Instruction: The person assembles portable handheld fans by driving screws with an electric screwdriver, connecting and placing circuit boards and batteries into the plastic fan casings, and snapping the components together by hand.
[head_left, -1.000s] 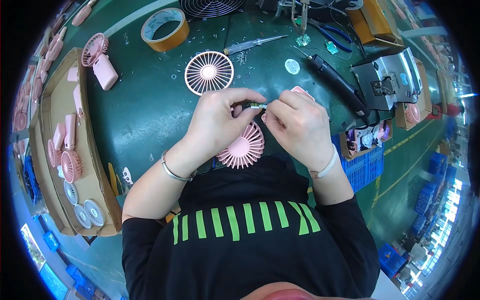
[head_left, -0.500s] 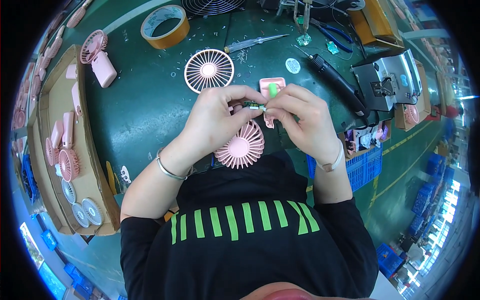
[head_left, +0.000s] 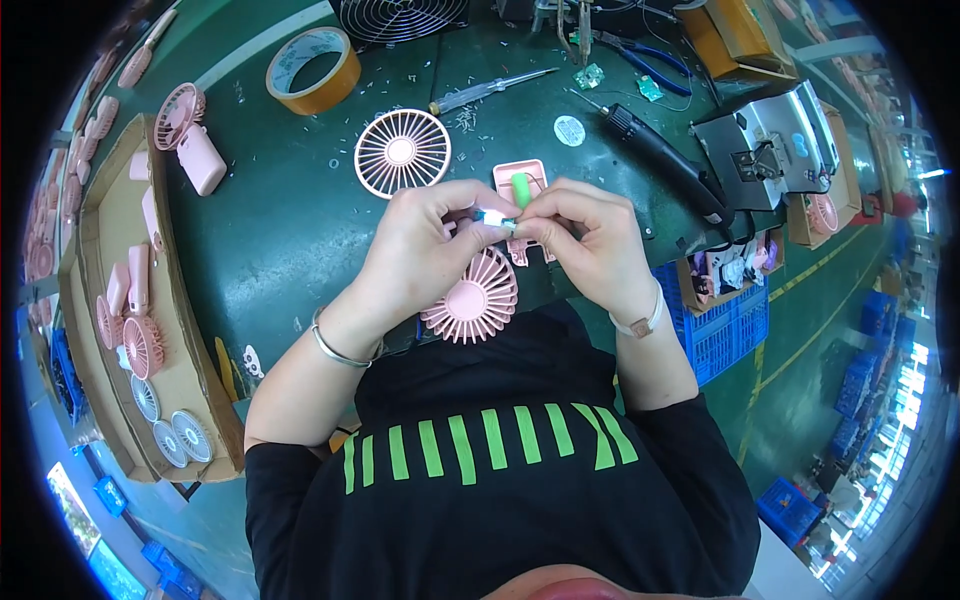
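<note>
Both my hands meet over the near side of the bench, pinching a small circuit board point(head_left: 491, 216) between their fingertips. My left hand point(head_left: 425, 245) grips its left part, with thumb and index finger closed. At the board's right end, the fingertips of my right hand point(head_left: 585, 235) are pressed together. A bright white patch shows on the board, and fingers cover much of it. Just beyond lies an open pink handle shell point(head_left: 505, 170) holding a green battery cell point(head_left: 521, 190). Below my left fingers rests a pink fan head point(head_left: 470, 298), partly covered by that hand.
A round pink fan grille point(head_left: 402, 150), a screwdriver point(head_left: 490, 90) and a tape roll point(head_left: 313, 72) lie farther off. To the right are a black electric screwdriver point(head_left: 665, 160), pliers point(head_left: 645, 60) and a metal device point(head_left: 765, 150). A cardboard tray point(head_left: 195, 330) with fan parts stands left.
The circuit board has tilted: its lit display was facing up before, and a white glare shows there now. Both hands keep their pinch. The whole view has shifted slightly.
</note>
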